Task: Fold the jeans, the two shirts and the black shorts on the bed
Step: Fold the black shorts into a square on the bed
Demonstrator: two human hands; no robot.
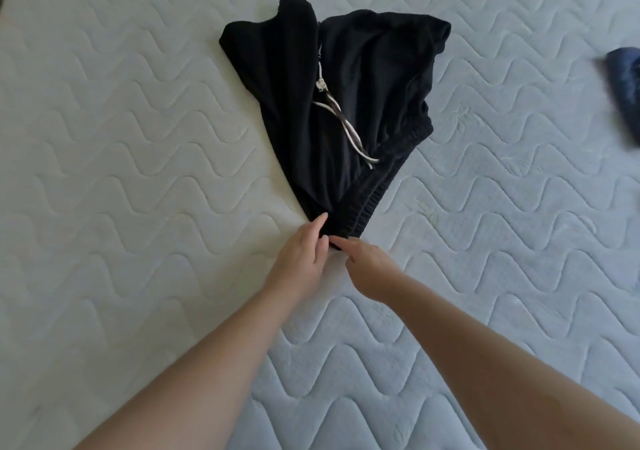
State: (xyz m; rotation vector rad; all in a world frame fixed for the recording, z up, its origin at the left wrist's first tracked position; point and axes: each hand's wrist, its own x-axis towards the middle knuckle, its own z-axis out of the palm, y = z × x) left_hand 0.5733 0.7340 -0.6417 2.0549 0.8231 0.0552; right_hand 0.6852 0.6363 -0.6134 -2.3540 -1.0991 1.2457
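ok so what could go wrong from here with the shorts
Both the left hand and the right hand hold only the near waistband corner of the black shorts, so pulling may bunch them further. The loose drawstring lies across the fabric and could get folded inside.

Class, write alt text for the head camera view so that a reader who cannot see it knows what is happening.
Two bare hands, left hand and right hand, pinch the near end of crumpled black shorts with a white drawstring on a quilted white mattress. A blurred dark blue garment lies at the right edge.
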